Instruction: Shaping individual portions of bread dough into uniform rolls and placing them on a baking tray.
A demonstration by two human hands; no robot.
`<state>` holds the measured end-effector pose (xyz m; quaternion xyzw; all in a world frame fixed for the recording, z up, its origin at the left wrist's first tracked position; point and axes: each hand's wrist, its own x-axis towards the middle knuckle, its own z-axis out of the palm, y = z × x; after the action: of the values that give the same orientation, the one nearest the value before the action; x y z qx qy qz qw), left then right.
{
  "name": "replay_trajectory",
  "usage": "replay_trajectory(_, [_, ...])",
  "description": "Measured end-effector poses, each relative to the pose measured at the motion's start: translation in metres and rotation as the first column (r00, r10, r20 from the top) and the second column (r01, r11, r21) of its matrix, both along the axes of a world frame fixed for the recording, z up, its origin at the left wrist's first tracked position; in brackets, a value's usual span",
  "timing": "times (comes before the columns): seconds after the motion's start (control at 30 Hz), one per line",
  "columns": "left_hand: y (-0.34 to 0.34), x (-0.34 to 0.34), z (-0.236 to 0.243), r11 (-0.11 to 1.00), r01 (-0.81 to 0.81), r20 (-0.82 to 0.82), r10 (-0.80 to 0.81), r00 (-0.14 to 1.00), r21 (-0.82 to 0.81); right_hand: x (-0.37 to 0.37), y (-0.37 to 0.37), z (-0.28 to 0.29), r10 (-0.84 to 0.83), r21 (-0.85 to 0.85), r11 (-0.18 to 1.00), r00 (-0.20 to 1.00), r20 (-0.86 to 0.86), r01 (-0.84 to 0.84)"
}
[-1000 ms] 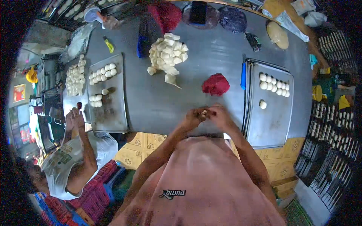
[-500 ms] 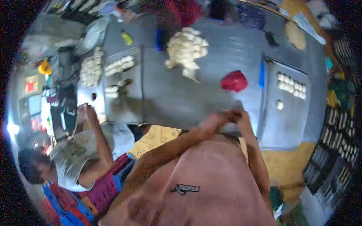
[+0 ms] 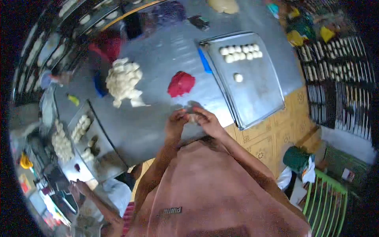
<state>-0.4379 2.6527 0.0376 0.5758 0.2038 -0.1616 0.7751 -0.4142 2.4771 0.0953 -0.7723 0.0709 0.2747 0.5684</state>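
Near the front edge of the grey table, my left hand (image 3: 176, 121) and my right hand (image 3: 208, 121) are close together with fingers curled. Between them is a small pale dough piece (image 3: 192, 118), partly hidden by the fingers. Just beyond lies a red mound (image 3: 181, 83) of what looks like filling. Farther left is a heap of pale dough pieces (image 3: 124, 77), with a flat scrap at its near side. On the right, a metal tray (image 3: 258, 100) carries rows of round dough balls (image 3: 241, 53) and a single ball (image 3: 238, 77) apart from them.
At the left, a co-worker's hands (image 3: 77, 188) work beside another tray (image 3: 108, 156) with dough balls. A blue scraper-like strip (image 3: 205, 60) lies by my right tray. Racks of loaded trays (image 3: 335, 59) stand at the right, above a green slatted rack (image 3: 325, 203). A large dough lump (image 3: 224, 5) sits far back.
My view has turned right, so the table and trays appear shifted left and tilted. My hands, crossed close together and blurred before, now sit side by side with pale dough showing between them.
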Motion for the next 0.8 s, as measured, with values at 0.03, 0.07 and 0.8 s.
replay_trajectory(0.03, [-0.004, 0.001, 0.006, 0.983, -0.102, -0.175, 0.075, 0.982, -0.154, -0.006, -0.003, 0.009, -0.119, 0.342, 0.927, 0.985, -0.126, 0.156])
replay_trajectory(0.07, [-0.013, 0.005, 0.011, 0.978, -0.072, -0.103, 0.053, 0.993, -0.194, -0.002, -0.007, 0.015, -0.149, 0.330, 0.926, 0.981, -0.126, 0.183])
replay_trajectory(0.8, [0.145, 0.035, 0.032, 0.233, -0.399, 0.451, -0.248, 0.857, 0.887, 0.051, -0.103, 0.039, 0.033, -0.440, 0.866, 0.851, 0.523, 0.237])
